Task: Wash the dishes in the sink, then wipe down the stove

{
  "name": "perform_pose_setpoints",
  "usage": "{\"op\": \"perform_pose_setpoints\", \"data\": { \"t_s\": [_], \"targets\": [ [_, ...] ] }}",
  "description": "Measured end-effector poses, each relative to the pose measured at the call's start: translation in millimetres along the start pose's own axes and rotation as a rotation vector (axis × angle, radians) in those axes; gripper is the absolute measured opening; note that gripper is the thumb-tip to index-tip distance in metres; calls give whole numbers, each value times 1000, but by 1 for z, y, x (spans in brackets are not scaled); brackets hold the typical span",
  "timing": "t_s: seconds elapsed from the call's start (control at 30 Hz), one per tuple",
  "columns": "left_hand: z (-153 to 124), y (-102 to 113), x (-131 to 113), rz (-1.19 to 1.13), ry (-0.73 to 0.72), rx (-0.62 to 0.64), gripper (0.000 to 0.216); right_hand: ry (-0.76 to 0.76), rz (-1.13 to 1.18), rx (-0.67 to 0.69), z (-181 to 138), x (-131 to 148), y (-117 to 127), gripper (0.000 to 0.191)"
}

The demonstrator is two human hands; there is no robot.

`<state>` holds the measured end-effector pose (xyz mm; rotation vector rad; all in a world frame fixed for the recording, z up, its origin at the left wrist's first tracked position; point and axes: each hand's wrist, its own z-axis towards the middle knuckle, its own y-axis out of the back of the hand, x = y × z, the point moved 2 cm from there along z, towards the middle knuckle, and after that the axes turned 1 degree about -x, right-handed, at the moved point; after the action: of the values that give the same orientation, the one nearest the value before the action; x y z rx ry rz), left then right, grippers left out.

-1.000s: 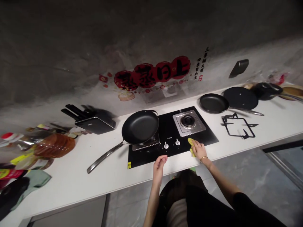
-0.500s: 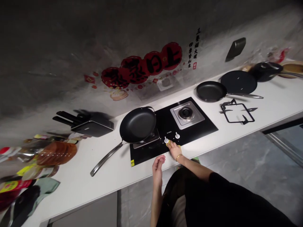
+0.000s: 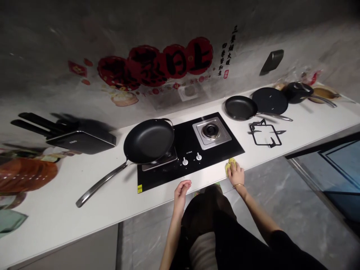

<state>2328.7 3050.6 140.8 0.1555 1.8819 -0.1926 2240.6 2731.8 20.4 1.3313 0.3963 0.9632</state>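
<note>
My right hand [image 3: 235, 173] presses a yellow cloth [image 3: 230, 165] onto the white counter [image 3: 261, 157] just off the front right corner of the black cooktop [image 3: 188, 148]. My left hand [image 3: 181, 189] rests with curled fingers at the counter's front edge, below the two knobs [image 3: 191, 159], and holds nothing. A black frying pan [image 3: 149, 140] sits on the left burner with its long steel handle pointing front-left. The right burner [image 3: 210, 131] is bare.
A loose black pan support [image 3: 266, 134] lies right of the cooktop. Behind it sit a small frying pan [image 3: 240, 107], a flat dark lid [image 3: 270, 100] and a pot [image 3: 298, 92]. A knife block [image 3: 80, 140] and packaged food [image 3: 26, 174] stand at the left.
My right hand slid the yellow cloth from the cooktop's right front left to the knobs, then back right onto the counter past the corner. The view shifted; my left hand stayed put.
</note>
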Motion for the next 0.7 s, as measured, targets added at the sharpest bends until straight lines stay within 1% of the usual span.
{"op": "perform_pose_setpoints", "data": {
  "t_s": [0.07, 0.13, 0.2, 0.27, 0.3, 0.37, 0.43, 0.47, 0.5, 0.53, 0.57, 0.6, 0.63, 0.7],
  "targets": [
    [-4, 0, 7, 6, 28, -3, 37, 32, -15, 49, -9, 19, -6, 48],
    [-7, 0, 13, 9, 58, -15, 39, 51, -13, 142, -22, 48, -11, 48],
    [-9, 1, 17, 16, 81, -28, 39, 91, 18, 277, -39, 86, -17, 49],
    [-10, 0, 18, 23, 93, -32, 39, 181, 100, 413, -58, 128, -26, 56],
    [-11, -1, 18, 25, 94, -30, 38, 223, 162, 453, -67, 149, -31, 57],
    [-10, -4, 17, 31, 89, -15, 38, 311, 304, 481, -79, 185, -38, 54],
    [-10, -7, 15, 39, 81, 0, 39, 379, 467, 446, -82, 205, -37, 48],
    [-10, -8, 14, 43, 79, -1, 40, 386, 542, 406, -79, 206, -32, 46],
    [-9, -9, 12, 47, 77, -10, 40, 376, 605, 355, -72, 200, -24, 45],
    [-9, -10, 11, 49, 75, -21, 41, 347, 648, 297, -63, 185, -14, 46],
    [-8, -11, 10, 49, 74, -35, 41, 306, 666, 237, -51, 164, -2, 48],
    [-6, -13, 10, 47, 71, -45, 41, 263, 659, 178, -37, 136, 11, 50],
    [-4, -15, 9, 44, 68, -50, 41, 216, 625, 124, -21, 102, 23, 51],
    [0, -23, 10, 38, 65, -43, 41, 107, 483, 6, 13, 23, 44, 52]
  ]
}}
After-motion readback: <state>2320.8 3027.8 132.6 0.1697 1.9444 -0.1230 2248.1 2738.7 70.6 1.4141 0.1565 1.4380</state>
